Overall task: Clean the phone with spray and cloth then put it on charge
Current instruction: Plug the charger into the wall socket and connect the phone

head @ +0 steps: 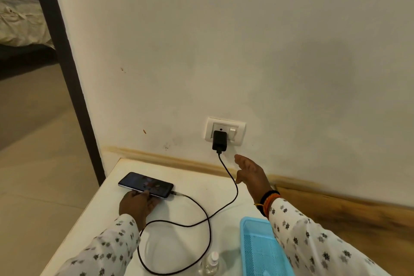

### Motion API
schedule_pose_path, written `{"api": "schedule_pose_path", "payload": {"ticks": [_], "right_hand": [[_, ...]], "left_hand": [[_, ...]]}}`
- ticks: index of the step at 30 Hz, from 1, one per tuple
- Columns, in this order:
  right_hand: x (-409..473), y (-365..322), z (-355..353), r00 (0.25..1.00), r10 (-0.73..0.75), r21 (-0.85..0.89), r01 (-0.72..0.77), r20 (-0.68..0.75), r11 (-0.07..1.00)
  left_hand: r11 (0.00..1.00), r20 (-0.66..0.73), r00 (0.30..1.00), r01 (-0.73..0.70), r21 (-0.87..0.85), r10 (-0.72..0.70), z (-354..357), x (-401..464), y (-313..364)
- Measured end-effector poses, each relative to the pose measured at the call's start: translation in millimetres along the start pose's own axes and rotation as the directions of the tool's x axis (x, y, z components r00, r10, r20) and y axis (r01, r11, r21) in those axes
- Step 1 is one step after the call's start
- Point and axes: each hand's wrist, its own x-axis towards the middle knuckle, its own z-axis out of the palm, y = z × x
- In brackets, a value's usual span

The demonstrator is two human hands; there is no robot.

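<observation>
A dark phone (145, 184) lies flat on the white table (192, 188), screen lit, with a black cable (210, 228) plugged into its right end. The cable loops over the table and runs up to a black charger (219, 140) sitting in the wall socket (225, 131). My left hand (136, 205) rests at the phone's near edge, fingers touching it. My right hand (251, 171) hovers open in the air just below and right of the socket, holding nothing. A clear spray bottle (210, 263) stands at the table's near edge. No cloth is visible.
A light blue plastic basket (257, 251) sits at the near right, partly under my right sleeve. A wooden skirting strip (170, 160) runs along the wall behind the table. A dark door frame (67, 69) stands to the left, with floor beyond.
</observation>
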Motion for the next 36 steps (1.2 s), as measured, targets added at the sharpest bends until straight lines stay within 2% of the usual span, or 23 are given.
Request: {"api": "schedule_pose_path", "payload": {"ticks": [4,7,13,22,24,27,29,31,36], "right_hand": [[0,1,2,1.0,0.009,0.032,-0.01,0.003,0.999],[1,0,5,1.0,0.023,0.063,-0.024,0.01,0.998],[0,-2,12,0.999,0.028,0.084,-0.03,0.031,0.996],[-10,-6,15,0.999,0.005,0.048,-0.007,0.035,0.999],[-13,-7,17,0.999,0.002,0.051,-0.003,0.032,0.999],[-18,-10,22,1.0,-0.014,0.057,0.013,0.024,0.998],[-24,-12,26,0.999,-0.03,0.049,0.029,0.02,0.998],[-31,-15,29,0.999,-0.039,0.036,0.038,0.016,0.999],[-58,-17,33,0.995,-0.099,-0.081,0.1,0.021,0.992]], "left_hand": [[0.988,-0.047,0.999,-0.009,0.157,0.016,3,7,3],[0.986,-0.055,0.996,0.082,0.143,-0.075,6,7,9],[0.98,-0.036,0.993,0.119,0.157,-0.115,14,5,16],[0.964,-0.055,0.996,0.087,0.251,-0.076,14,-5,20],[0.953,-0.058,0.998,0.05,0.3,-0.034,14,-5,21],[0.865,0.013,0.997,-0.07,0.498,0.074,17,-11,20],[0.815,0.067,0.991,-0.135,0.564,0.118,20,-22,20],[0.763,0.133,0.972,-0.234,0.602,0.193,23,-39,20],[0.653,0.271,0.936,-0.352,0.671,0.226,29,-81,17]]}}
